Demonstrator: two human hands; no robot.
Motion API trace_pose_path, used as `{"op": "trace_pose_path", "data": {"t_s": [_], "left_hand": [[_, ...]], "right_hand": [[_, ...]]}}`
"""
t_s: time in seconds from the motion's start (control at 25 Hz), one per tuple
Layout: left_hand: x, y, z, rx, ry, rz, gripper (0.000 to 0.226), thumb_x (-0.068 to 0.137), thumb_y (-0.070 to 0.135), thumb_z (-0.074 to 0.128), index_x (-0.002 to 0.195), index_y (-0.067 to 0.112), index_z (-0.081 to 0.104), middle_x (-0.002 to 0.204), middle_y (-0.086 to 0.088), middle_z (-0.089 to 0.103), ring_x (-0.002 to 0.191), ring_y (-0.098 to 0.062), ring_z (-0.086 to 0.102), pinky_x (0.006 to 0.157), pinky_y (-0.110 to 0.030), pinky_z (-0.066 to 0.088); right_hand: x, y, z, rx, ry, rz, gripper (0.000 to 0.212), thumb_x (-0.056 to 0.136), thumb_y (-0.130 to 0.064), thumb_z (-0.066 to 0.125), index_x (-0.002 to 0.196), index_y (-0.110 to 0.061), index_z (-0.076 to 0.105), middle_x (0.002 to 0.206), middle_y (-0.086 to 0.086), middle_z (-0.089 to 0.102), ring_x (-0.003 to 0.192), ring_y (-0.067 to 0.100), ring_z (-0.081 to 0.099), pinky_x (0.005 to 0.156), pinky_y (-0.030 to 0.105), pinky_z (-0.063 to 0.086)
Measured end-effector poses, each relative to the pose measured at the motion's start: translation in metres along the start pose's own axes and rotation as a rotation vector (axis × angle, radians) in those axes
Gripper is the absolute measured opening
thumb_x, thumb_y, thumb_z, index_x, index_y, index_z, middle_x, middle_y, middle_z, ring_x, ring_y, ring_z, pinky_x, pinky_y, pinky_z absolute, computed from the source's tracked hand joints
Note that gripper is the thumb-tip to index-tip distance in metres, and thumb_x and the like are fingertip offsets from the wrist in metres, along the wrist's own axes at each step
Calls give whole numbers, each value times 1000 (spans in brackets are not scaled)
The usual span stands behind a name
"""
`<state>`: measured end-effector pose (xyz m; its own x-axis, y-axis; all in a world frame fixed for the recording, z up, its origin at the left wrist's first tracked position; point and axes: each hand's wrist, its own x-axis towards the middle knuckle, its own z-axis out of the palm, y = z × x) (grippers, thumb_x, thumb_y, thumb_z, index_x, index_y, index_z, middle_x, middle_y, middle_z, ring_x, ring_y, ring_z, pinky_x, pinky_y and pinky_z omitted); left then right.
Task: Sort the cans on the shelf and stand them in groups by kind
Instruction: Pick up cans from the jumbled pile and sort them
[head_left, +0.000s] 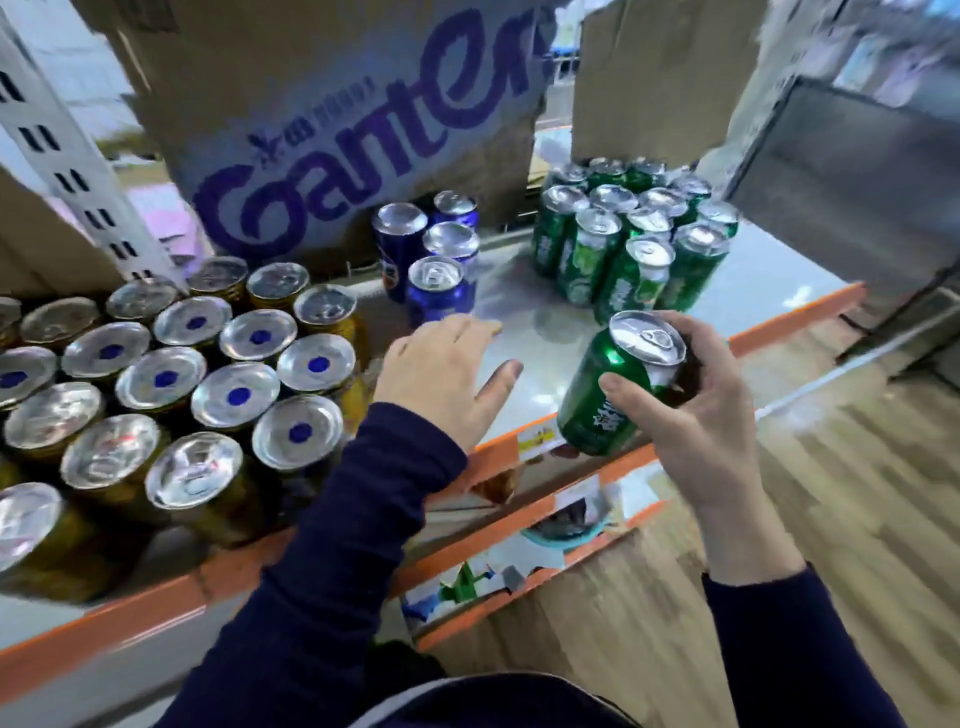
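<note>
My right hand (691, 415) grips a green can (608, 395), tilted, over the shelf's orange front edge. My left hand (441, 379) hovers open above the bare shelf surface (524, 312), fingers spread, close to the nearest blue can (436, 291). Several blue cans (415, 244) stand in a small group at the middle back. A cluster of several green cans (634, 244) stands at the right back. Many gold cans (208, 384) with silver lids fill the left side.
A large cardboard box with purple lettering (332, 130) stands behind the blue cans, another box (660, 73) behind the green ones. A white perforated shelf post (67, 156) rises at left. Lower shelves with orange edges (519, 519) and a wooden floor (805, 519) lie below right.
</note>
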<state>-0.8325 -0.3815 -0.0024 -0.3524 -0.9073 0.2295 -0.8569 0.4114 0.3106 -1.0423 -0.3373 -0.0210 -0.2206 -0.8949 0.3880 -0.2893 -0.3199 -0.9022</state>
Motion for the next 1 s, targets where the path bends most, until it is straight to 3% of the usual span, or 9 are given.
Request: {"op": "trace_pose_path", "data": {"t_s": [0.12, 0.28, 0.44, 0.6, 0.84, 1.0], "left_hand": [[23, 33, 40, -18, -5, -33, 58, 87, 51, 29, 128, 16, 52, 129, -3, 54, 119, -23, 49, 98, -39, 37], [53, 59, 88, -42, -11, -61, 43, 93, 40, 45, 128, 14, 52, 129, -4, 54, 118, -25, 49, 97, -39, 38], [91, 67, 118, -78, 93, -115, 50, 92, 35, 51, 135, 11, 46, 136, -10, 49, 124, -26, 46, 99, -37, 37], [143, 76, 119, -89, 281, -106, 56, 92, 41, 40, 135, 6, 45, 137, -17, 47, 125, -31, 44, 103, -39, 35], [201, 103, 121, 52, 269, 8, 62, 88, 54, 29, 133, 16, 50, 138, -6, 49, 131, -25, 40, 103, -43, 28], [208, 104, 131, 104, 338, -33, 60, 87, 54, 30, 125, 17, 57, 132, -2, 55, 127, -22, 46, 100, -43, 26]], "right_hand": [[1, 28, -52, 40, 31, 74, 52, 63, -35, 82, 110, -26, 61, 102, -5, 71, 95, 14, 67, 80, 24, 50], [14, 57, -97, 41, 71, 129, 56, 61, -34, 81, 111, -23, 61, 102, -5, 70, 93, 12, 67, 77, 19, 50], [47, 79, -123, -23, 59, 131, 57, 60, -35, 81, 112, -25, 61, 102, -10, 70, 91, 8, 67, 73, 17, 51], [97, 92, -142, -112, 52, 80, 52, 60, -37, 81, 108, -36, 60, 101, -11, 69, 93, 12, 67, 77, 27, 54], [159, 110, -159, -134, 88, 54, 49, 59, -36, 81, 104, -41, 60, 101, -16, 68, 95, 10, 65, 79, 32, 52], [194, 126, -174, -135, 91, 46, 48, 59, -38, 80, 102, -41, 60, 98, -20, 67, 90, 6, 63, 76, 23, 51]]}}
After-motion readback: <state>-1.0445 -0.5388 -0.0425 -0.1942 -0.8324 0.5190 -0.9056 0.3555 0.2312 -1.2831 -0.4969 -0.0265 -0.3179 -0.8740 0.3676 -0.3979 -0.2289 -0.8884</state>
